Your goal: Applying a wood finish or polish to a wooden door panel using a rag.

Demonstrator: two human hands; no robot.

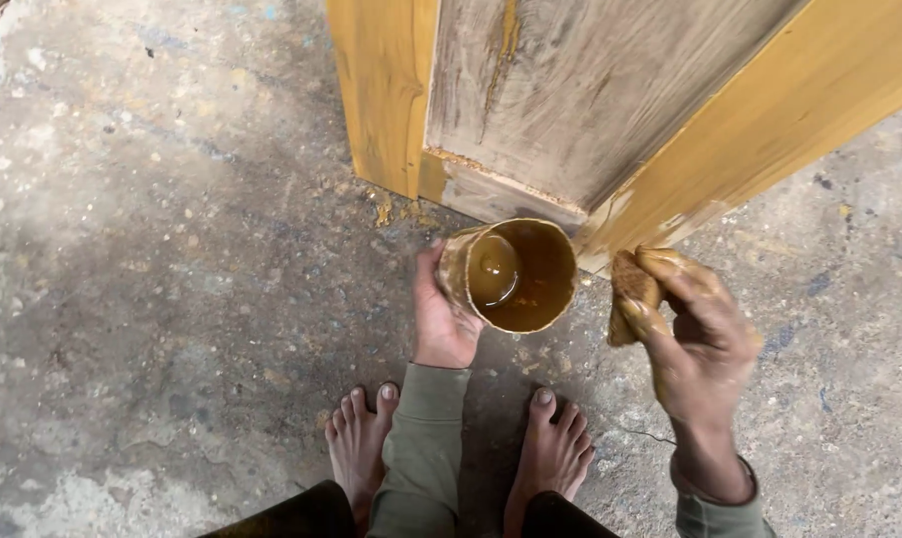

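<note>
My left hand [441, 319] grips a stained round tin [515, 274], tilted toward me, with yellow-brown liquid pooled inside. My right hand [700, 344], smeared with the same stain, pinches a small soaked cloth pad [630, 294] just right of the tin. Right above both hands stands a wooden door [590, 100]. Its frame is coated yellow-brown and its inner panel is pale, bare wood with a few streaks.
The door's lower corner [595, 254] rests on a rough concrete floor [172, 249] with stain drips near its base. My bare feet [361, 443] stand just below the hands.
</note>
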